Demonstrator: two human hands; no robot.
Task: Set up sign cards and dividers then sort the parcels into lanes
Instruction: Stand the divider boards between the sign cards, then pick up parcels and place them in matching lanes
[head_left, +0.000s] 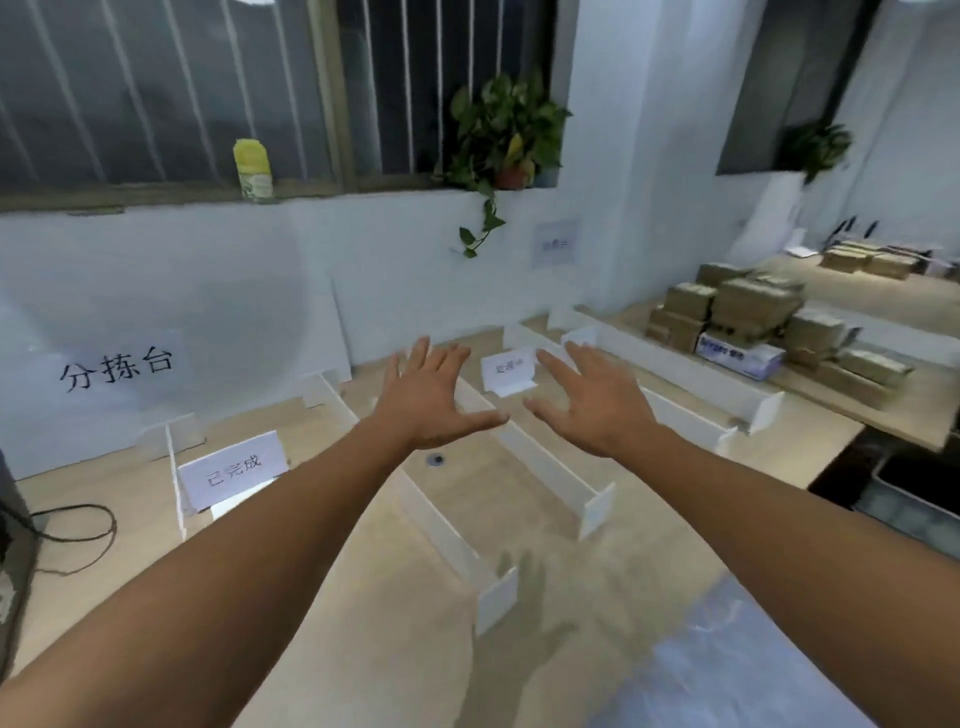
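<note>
— So, the hands?
— Left hand (431, 397) and right hand (592, 402) both spread, grasping nothing; a sign card (508, 369) stands between them at twelve o'clock; parcels (748, 312) stacked at two o'clock, beyond the dividers (550, 470).

Single view, head-worn, wide-angle. Faces forward and down across table (405, 649) toward wall and window (156, 88), which fill upper frame. Wall met at slant: its base climbs from left to right. Table close below lens, near part runs off bottom. Forearms enter from bottom corners. Left hand (431, 395) and right hand (592, 400), fingers spread, sit near frame centre over dividers (545, 467). Parcels (753, 306) far right, mid-height. Whole frame soft.
</note>
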